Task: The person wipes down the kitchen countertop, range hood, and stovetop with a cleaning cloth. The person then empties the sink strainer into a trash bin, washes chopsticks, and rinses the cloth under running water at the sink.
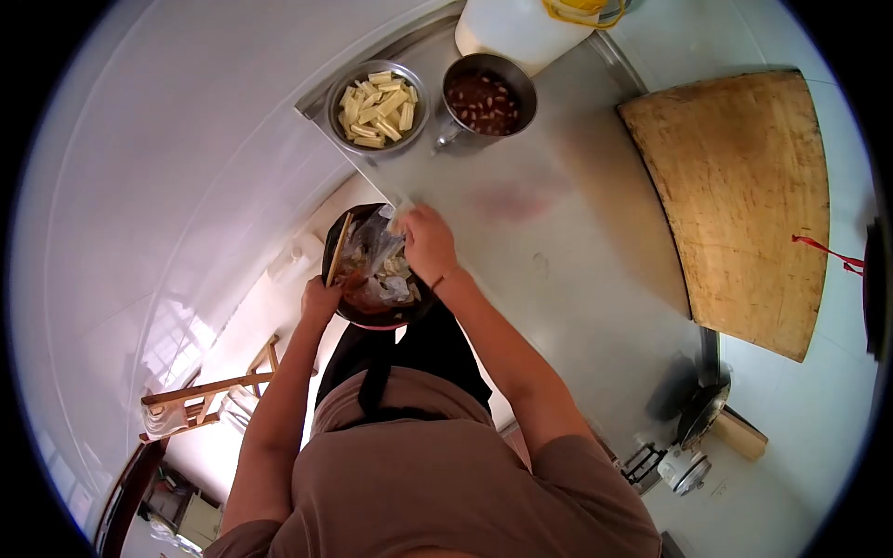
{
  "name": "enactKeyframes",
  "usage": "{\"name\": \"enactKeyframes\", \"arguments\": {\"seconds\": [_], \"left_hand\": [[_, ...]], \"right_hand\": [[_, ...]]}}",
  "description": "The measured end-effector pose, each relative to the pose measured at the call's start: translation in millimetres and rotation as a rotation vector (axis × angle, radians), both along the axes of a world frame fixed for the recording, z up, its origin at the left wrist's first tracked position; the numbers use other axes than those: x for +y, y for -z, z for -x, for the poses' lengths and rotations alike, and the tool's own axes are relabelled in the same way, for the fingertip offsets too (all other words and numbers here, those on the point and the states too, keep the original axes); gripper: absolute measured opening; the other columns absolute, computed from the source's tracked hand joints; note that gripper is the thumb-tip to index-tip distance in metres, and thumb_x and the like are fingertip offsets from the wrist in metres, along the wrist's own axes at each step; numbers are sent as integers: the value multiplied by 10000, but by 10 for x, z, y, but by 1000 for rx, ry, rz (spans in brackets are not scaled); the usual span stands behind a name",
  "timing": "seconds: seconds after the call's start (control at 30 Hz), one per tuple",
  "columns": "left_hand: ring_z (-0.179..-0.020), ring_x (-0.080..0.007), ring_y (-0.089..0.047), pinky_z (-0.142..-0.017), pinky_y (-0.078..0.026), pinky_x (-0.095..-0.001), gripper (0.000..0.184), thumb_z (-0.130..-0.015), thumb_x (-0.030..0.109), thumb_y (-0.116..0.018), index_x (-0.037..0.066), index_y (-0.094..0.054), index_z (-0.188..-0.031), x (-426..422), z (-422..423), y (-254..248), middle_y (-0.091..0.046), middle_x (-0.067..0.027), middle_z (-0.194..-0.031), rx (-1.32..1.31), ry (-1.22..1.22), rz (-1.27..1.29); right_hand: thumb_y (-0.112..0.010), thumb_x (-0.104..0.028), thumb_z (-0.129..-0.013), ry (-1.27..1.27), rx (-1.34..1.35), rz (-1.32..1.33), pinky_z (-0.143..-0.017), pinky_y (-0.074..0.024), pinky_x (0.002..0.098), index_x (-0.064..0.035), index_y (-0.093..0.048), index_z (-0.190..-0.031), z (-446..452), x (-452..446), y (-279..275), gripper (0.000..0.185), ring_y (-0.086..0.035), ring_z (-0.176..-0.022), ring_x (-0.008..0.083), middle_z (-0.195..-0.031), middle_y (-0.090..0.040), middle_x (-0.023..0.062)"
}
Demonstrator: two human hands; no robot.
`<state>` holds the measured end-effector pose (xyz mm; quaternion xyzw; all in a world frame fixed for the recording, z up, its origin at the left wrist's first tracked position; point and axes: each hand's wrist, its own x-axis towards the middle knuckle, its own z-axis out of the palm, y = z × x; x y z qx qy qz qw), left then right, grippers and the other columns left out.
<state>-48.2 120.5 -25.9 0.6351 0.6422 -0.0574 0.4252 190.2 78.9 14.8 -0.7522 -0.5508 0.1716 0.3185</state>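
Observation:
A dark bin [377,314] lined with a black bag stands at the counter's near edge, holding food scraps and crumpled clear plastic. My left hand [321,298] is closed at the bin's left side around what look like wooden chopsticks [340,244], which slant up across the opening. Over the bin's right rim, my right hand [428,244] pinches a thin clear plastic bag [373,240], part of which hangs into the bin. The fingertips of the right hand are partly covered by the plastic.
On the steel counter [521,242], a metal bowl [425,104] of pale yellow cut sticks stands beside a metal pot [532,112] of beans in dark red liquid. Behind are a white bucket [502,33] and a large wooden board [744,205]. A wooden chair [209,386] is lower left.

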Motion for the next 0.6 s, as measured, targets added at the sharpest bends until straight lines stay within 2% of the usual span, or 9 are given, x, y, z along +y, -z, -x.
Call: {"name": "enactKeyframes", "arguments": {"seconds": [0.03, 0.1, 0.2, 0.23, 0.27, 0.33, 0.37, 0.43, 0.6], "left_hand": [[-716, -349, -625, -626, -467, -416, 364, -735, 299, -614, -46, -628, -851, 41, 3, 28, -617, -231, -719, -3, 2, -2], [-696, -348, -625, -618, -468, -412, 358, -738, 295, -621, -45, -630, -848, 61, 26, 50, -618, -226, -705, 44, 21, -24], [-691, -349, -626, -616, -469, -410, 340, -737, 277, -624, -45, -631, -845, 58, 73, 52, -620, -222, -704, 29, -21, -12], [-867, -392, -598, -747, -464, -432, 366, -717, 275, -591, -7, -623, -948, 109, 6, -92, -620, -250, -869, 102, -33, 119], [-867, -392, -598, -747, -464, -432, 366, -717, 275, -591, -7, -623, -948, 134, -3, -71, -620, -250, -869, 99, -30, 115], [-838, -387, -606, -731, -464, -436, 364, -722, 292, -599, -8, -630, -925, 119, -12, -100, -626, -244, -833, 83, -56, 90], [-811, -380, -613, -713, -465, -434, 368, -724, 300, -612, -25, -630, -897, 106, -17, -108, -629, -237, -803, 97, -68, 46], [-806, -379, -614, -707, -465, -430, 367, -723, 294, -615, -32, -628, -891, 78, 26, -30, -629, -237, -802, 83, -121, 75], [-775, -368, -620, -685, -468, -414, 353, -722, 262, -634, -61, -617, -865, 7, 175, 184, -623, -247, -769, 8, -226, 103]], "right_hand": [[-536, 14, -724, 2, -3, -2, -697, -458, 359, -68, -604, -811, -32, -42, -12, 138, -553, -808, 280, -816, -556, 106], [-551, -20, -771, 149, 552, 225, -712, -455, 275, -61, -619, -886, -226, -173, -57, 139, -562, -800, 173, -857, -583, 86], [-547, -49, -782, 301, 789, 63, -714, -470, 304, -30, -589, -969, -910, -262, 42, 193, -590, -767, 256, -885, -611, 150], [-531, -51, -800, 359, 826, 66, -719, -473, 311, -24, -582, -975, -1155, -252, 62, 184, -593, -774, 259, -882, -609, 154], [-531, -51, -800, 361, 824, 60, -719, -473, 311, -24, -582, -975, -1342, -235, 35, 184, -593, -774, 259, -882, -609, 154], [-520, -23, -790, 376, 311, 122, -758, -462, 347, -29, -569, -978, -1601, -216, -92, 195, -569, -829, 294, -924, -595, 152], [-520, -23, -790, 378, 308, 122, -758, -462, 347, -29, -569, -978, -1654, -211, -133, 195, -569, -829, 294, -924, -595, 152], [-535, -6, -756, 302, -149, -26, -811, -437, 389, -34, -553, -942, -1670, -218, -289, 189, -528, -898, 324, -983, -570, 141], [-559, 6, -712, 186, -199, -112, -821, -422, 416, -46, -532, -898, -1530, -279, -321, 195, -498, -925, 335, -1007, -548, 127]]}}
